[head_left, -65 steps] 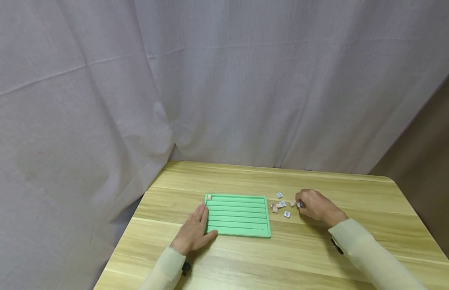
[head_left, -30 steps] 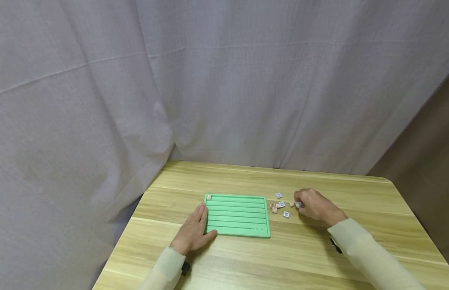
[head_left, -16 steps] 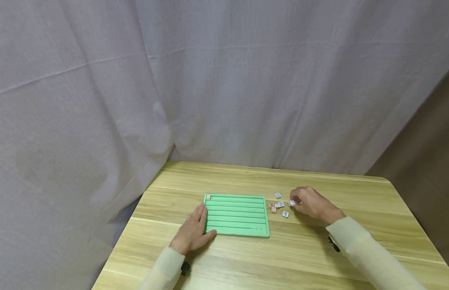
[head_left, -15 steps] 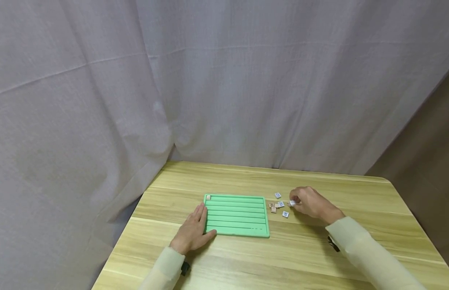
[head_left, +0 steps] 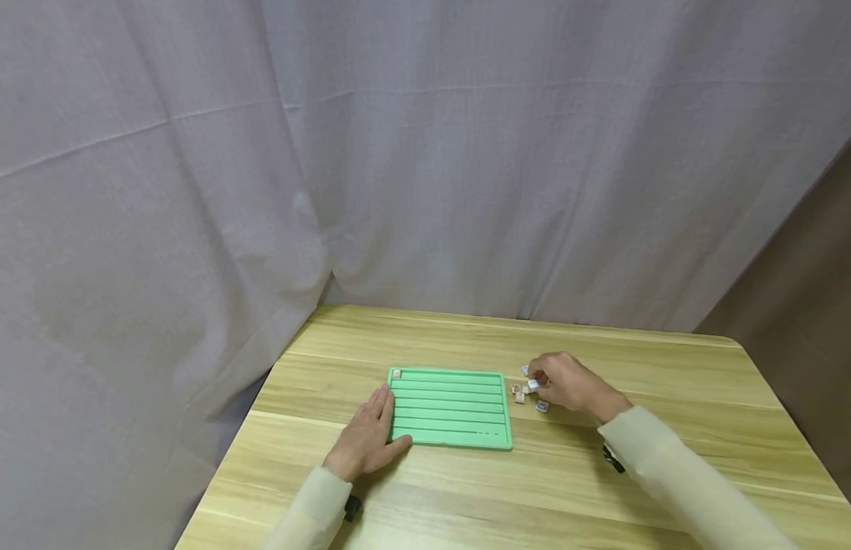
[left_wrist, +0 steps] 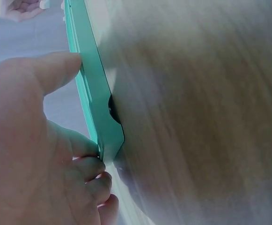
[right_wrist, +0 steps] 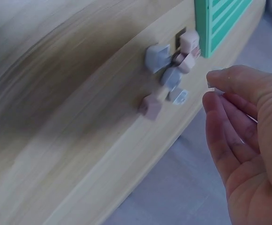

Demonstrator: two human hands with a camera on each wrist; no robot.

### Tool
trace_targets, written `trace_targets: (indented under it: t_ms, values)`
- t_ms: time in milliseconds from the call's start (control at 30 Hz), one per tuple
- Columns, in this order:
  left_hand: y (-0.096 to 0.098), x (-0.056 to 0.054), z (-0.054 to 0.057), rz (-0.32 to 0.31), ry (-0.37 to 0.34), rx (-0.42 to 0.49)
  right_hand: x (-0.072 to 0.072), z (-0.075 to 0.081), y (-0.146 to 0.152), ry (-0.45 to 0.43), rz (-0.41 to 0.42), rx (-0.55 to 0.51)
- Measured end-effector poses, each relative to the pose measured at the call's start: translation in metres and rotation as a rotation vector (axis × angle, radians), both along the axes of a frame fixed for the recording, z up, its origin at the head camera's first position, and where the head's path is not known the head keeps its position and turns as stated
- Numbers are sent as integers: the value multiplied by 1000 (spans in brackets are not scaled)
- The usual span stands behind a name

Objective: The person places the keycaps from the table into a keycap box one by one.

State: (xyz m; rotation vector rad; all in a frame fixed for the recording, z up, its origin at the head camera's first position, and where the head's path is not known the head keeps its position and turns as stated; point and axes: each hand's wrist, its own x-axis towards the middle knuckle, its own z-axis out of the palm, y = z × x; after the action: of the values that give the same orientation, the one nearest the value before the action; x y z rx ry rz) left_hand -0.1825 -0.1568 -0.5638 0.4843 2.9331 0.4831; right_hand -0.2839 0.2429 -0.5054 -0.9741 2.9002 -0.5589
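Note:
My right hand [head_left: 573, 382] pinches a small white keycap [head_left: 533, 384] between thumb and fingertips, close over the loose keycaps. In the right wrist view only a sliver of it shows at the fingertips. To the left lies a shallow green tray [head_left: 449, 409] with long ridged rows. One beige keycap [head_left: 396, 373] sits in its far left corner. My left hand [head_left: 364, 439] rests against the tray's left side, fingers extended along the edge and thumb at the near left corner. The left wrist view shows those fingertips touching the tray's green side wall [left_wrist: 96, 93].
Several loose beige keycaps [head_left: 519, 398] and white ones lie just right of the tray. One white keycap [head_left: 541, 406] is nearer me; another [head_left: 525, 370] lies farther back, partly behind the right hand. A grey curtain [head_left: 453, 191] hangs behind the wooden table [head_left: 467, 496].
My right hand has moved left from beyond the loose keycaps, bringing the white keycap over the others. The left hand and tray have stayed in place.

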Motion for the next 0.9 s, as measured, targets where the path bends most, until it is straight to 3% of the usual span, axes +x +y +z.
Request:
trace_targets:
  t_ms: [167,333,900]
  values:
    - [1,2,-1,-8,11,0,2,-2,-15,-21,7,-2]
    - [4,-2,-1,-19,16,-7,1,0,-27,-13,17,-33]
    - [-2,2,7,2,5,6,-16,0,-103,-21,106,-120]
